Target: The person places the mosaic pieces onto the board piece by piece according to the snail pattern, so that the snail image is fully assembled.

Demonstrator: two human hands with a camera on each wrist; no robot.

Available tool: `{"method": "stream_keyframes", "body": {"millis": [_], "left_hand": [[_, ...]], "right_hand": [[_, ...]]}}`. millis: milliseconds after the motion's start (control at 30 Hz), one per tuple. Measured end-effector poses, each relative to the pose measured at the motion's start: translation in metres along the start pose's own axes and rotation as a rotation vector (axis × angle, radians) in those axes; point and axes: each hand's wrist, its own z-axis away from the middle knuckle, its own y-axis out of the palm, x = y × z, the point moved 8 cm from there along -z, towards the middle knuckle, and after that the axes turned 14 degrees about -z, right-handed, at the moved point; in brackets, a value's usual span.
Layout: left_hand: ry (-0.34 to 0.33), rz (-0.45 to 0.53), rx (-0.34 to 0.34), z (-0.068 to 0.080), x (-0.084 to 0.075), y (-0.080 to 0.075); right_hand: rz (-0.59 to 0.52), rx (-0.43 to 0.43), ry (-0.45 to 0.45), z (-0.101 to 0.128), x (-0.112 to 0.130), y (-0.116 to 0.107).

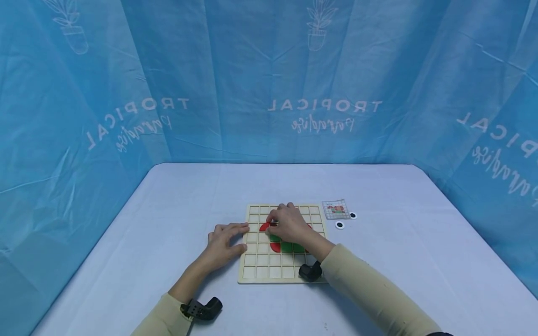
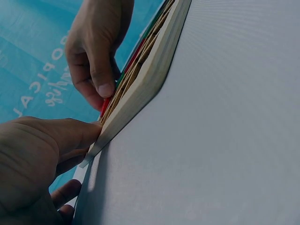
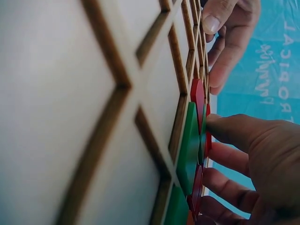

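We are working at a wooden grid board lying flat on the white table, and we take the board as our landmark. Our left hand is resting at the board's left edge, fingers straight and relaxed, the tips touching the rim; in the left wrist view the thumb is pressing against the board's corner, steadying it. Our right hand is lying over the middle of the board, fingers curled down onto a red piece in the cells left of centre. From the right wrist view the fingertips are touching the edge of the red and green pieces, which are sitting flat in the grid; whether they are pinching the red piece or only pressing it, we cannot tell for sure, though it looks like a light pinch.

The red piece is lying just under the right fingertips, toward the board's left side, so the right hand is the nearer one. More green and red pieces are showing below that hand, toward the board's near edge.

Off the board's far right corner a small pattern card is lying, with two black-and-white discs just beside it.
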Motion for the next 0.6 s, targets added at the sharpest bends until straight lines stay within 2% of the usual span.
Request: {"method": "stream_keyframes", "body": {"millis": [267,467,600], "left_hand": [[-0.007,-0.001,-0.002,0.0004,-0.0003,-0.0004],[-0.003,0.009,-0.003,0.0008,-0.0006,-0.0010],[-0.005,0.008,-0.004,0.0003,-0.0005,-0.0003]], "right_hand": [[-0.025,-0.012,-0.008,0.0012,0.0000,-0.0029],[-0.007,-0.003,-0.050,0.0028,0.0031,-0.0025],[-0.014,-0.021,-0.030,0.0054,0.0019,-0.0074]]}}
